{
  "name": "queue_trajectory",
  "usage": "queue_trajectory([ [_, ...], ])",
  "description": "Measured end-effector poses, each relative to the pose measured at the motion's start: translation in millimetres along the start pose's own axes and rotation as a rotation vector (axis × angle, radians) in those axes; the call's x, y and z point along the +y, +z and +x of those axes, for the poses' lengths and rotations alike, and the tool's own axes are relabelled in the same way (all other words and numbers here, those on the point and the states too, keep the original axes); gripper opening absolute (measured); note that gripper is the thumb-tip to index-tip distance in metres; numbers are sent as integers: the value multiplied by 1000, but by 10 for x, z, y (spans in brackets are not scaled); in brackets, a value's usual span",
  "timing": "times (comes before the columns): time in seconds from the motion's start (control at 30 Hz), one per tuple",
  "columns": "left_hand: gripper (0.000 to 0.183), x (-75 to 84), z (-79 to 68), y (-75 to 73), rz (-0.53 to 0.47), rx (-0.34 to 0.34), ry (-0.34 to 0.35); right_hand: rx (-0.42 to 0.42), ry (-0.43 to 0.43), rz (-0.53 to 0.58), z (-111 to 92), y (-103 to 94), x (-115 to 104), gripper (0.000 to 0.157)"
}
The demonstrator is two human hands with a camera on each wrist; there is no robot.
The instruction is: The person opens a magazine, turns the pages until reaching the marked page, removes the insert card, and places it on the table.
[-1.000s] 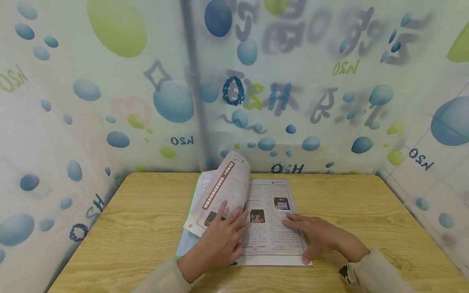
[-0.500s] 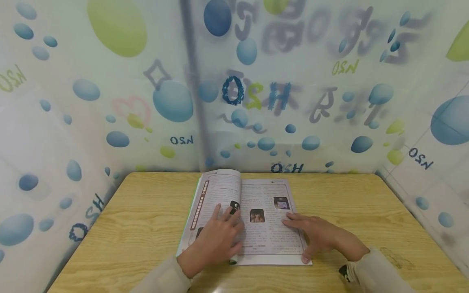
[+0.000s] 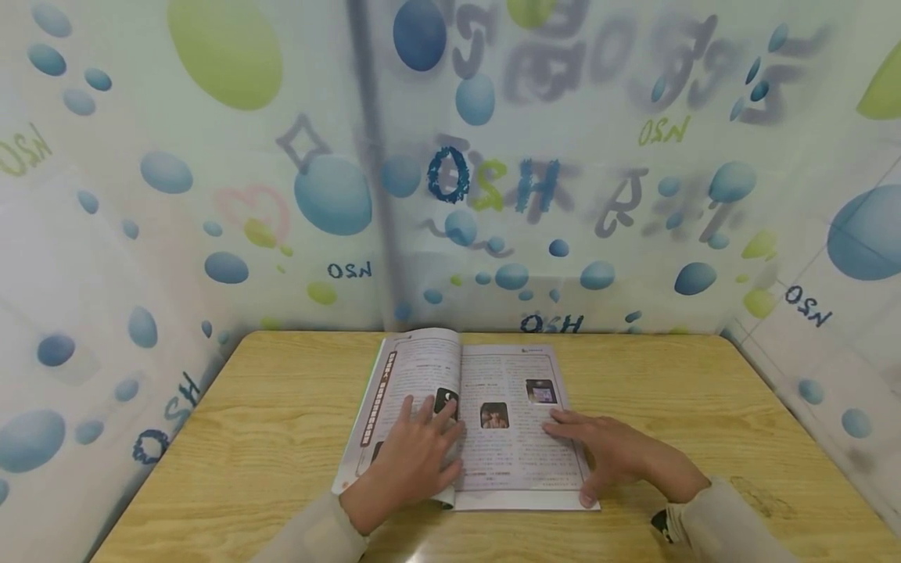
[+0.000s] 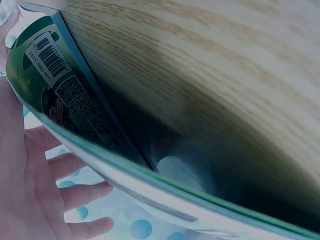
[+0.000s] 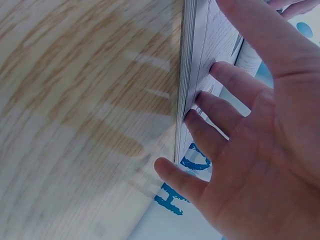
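Observation:
An open magazine (image 3: 493, 461) with printed text and small photos lies on the wooden table. Across its left page my left hand (image 3: 415, 453) rests with fingers spread and straight, close to the fold. In the left wrist view that left hand (image 4: 40, 185) lies along the page side, and the magazine's green back cover (image 4: 65, 90) with a barcode shows underneath. My right hand (image 3: 612, 450) touches the right page near its outer edge, thumb at the lower corner. The right wrist view has the right hand (image 5: 250, 135) with extended fingertips against the page beside the thick page edges.
The wooden table (image 3: 267, 422) reaches back to a pale curtain (image 3: 598, 227) printed with blue and green drops and letters. Similar curtain panels stand on the left and right sides. Both forearms wear light sleeves (image 3: 725, 524).
The left page, lifted and curling a second ago, now lies down on the left side. My left hand has shifted slightly left and down with it. The right hand has stayed put.

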State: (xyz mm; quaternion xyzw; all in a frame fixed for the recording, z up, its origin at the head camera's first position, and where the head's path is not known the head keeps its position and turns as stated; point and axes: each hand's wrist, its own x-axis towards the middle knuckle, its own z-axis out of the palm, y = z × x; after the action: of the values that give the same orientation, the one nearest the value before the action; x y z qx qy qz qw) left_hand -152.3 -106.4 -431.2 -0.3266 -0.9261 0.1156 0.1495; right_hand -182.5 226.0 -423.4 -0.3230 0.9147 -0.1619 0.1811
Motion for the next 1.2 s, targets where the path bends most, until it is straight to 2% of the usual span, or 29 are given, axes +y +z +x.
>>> queue_trajectory([
  [0.53,47,-2,-22,6,30,18,-22,-10,32,31,-9,14,-14,111],
  [0.9,47,-6,-30,28,-4,45,-22,-4,5,20,-12,2,-5,110],
  [1.2,47,-14,-38,22,-30,36,-25,-20,19,43,-15,-19,-27,107],
])
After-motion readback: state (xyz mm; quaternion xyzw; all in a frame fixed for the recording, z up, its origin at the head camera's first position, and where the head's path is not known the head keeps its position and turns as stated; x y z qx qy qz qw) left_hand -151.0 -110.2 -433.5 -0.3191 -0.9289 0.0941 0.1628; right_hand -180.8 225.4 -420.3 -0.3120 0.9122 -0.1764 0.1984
